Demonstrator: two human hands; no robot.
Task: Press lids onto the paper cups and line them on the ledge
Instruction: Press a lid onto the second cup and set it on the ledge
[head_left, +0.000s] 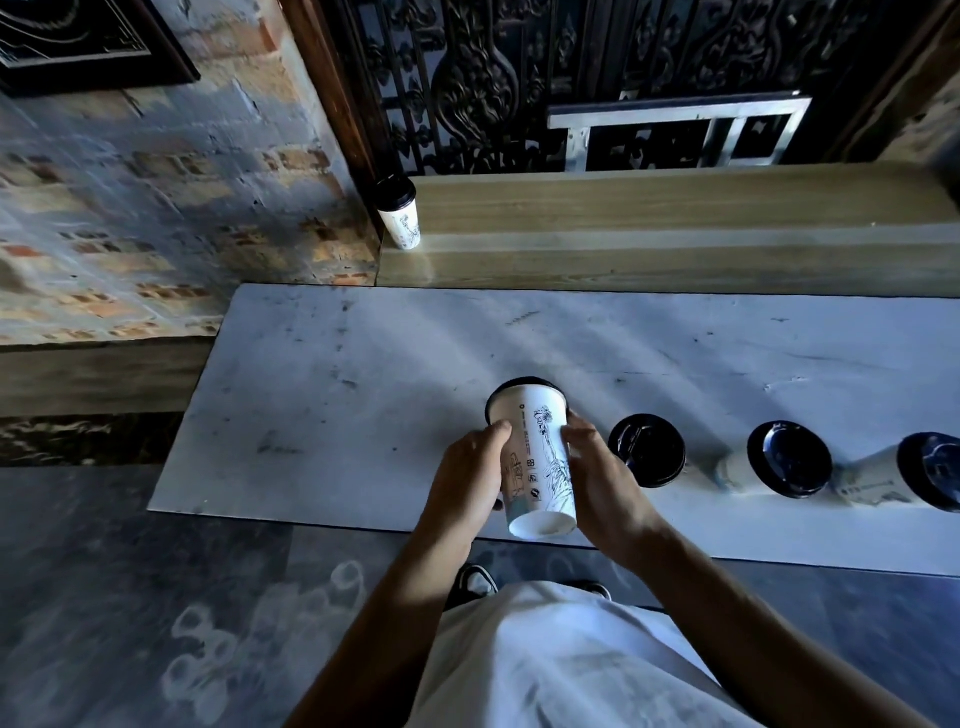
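I hold a white paper cup (535, 457) with a black line drawing between both hands, tilted so its bottom faces me and its black-lidded top points away. My left hand (467, 467) grips its left side and my right hand (602, 478) its right side. To the right, three more cups with black lids (647, 449) (789, 460) (932, 470) stand in a row on the white slab (363, 389). One lidded cup (399, 213) stands at the far left end of the wooden ledge (675, 208).
A brick wall (156, 208) runs along the left. A dark carved screen (519, 78) and a metal frame (675, 130) rise behind the ledge. A lower wooden step (675, 260) lies between ledge and slab. The floor below is grey stone (156, 597).
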